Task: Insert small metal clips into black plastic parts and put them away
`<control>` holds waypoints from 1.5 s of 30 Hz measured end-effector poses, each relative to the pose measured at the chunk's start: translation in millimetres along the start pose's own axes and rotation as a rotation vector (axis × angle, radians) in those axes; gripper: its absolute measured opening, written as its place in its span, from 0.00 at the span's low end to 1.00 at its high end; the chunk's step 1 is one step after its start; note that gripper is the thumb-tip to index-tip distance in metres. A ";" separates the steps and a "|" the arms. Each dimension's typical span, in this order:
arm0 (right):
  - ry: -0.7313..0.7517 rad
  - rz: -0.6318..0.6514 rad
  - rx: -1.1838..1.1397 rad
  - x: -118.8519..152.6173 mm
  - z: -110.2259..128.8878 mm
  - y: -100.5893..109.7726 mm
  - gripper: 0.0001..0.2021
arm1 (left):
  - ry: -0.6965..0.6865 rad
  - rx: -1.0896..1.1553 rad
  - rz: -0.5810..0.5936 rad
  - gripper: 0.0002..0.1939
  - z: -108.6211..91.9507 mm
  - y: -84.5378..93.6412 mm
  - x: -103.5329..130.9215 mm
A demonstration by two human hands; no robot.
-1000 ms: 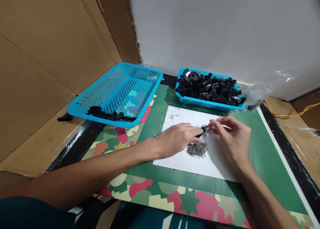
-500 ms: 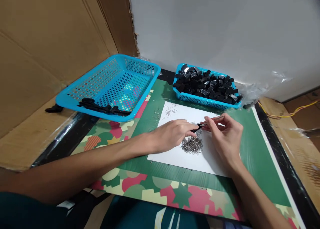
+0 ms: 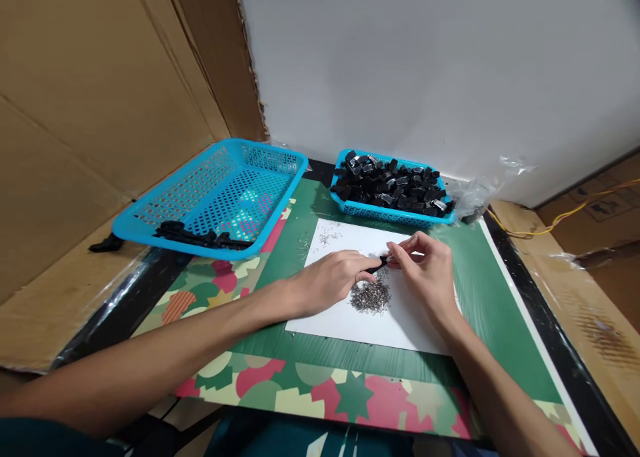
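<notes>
- Left basket [image 3: 190, 248]: at the table's [image 3: 500, 324] far left corner, across its left edge, parts [image 3: 197, 235] along the near end.
- Right basket [image 3: 380, 212]: far edge, heaped parts [image 3: 390, 185] inside.
- Plastic bag [image 3: 475, 194]: by that basket's right end.
- Sheet [image 3: 415, 332]: mid-table, metal pile [image 3: 370, 298] on it.
- Left hand [image 3: 337, 280], right hand [image 3: 427, 270]: over the sheet, left and right of the pile, a single part [image 3: 378, 265] between them.

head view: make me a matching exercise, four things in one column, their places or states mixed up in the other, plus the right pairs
1. thin black piece
2. smaller blue basket
3. larger blue basket
4. small silvery metal pieces

A. piled on white paper
B. holds a few long black parts
C. in the grip of the left hand
D. heaped with short black parts

Pairs: 1-C, 2-D, 3-B, 4-A
</notes>
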State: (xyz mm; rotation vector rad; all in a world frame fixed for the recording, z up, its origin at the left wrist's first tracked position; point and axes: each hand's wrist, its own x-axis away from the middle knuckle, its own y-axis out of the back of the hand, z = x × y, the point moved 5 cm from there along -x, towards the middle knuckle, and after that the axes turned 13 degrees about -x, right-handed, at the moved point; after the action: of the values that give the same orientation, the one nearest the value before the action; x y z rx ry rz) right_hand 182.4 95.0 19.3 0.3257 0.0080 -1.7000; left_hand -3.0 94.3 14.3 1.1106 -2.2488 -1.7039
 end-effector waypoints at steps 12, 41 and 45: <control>-0.181 -0.175 -0.444 -5.3 -7.1 17.5 0.20 | 0.239 0.074 -0.165 0.16 3.4 28.4 3.8; -0.237 0.227 -0.758 -17.0 1.1 -23.2 0.12 | 0.330 0.267 -0.271 0.04 16.0 25.3 10.4; -0.107 0.047 -0.847 -20.2 3.8 -3.4 0.11 | 0.326 0.272 -0.246 0.04 15.3 24.1 9.1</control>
State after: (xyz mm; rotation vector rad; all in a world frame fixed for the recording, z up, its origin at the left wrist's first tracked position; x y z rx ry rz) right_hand 180.8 114.4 26.8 -0.3943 0.6176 -1.5167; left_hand -28.7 103.4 26.8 1.6477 -2.2483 -1.1913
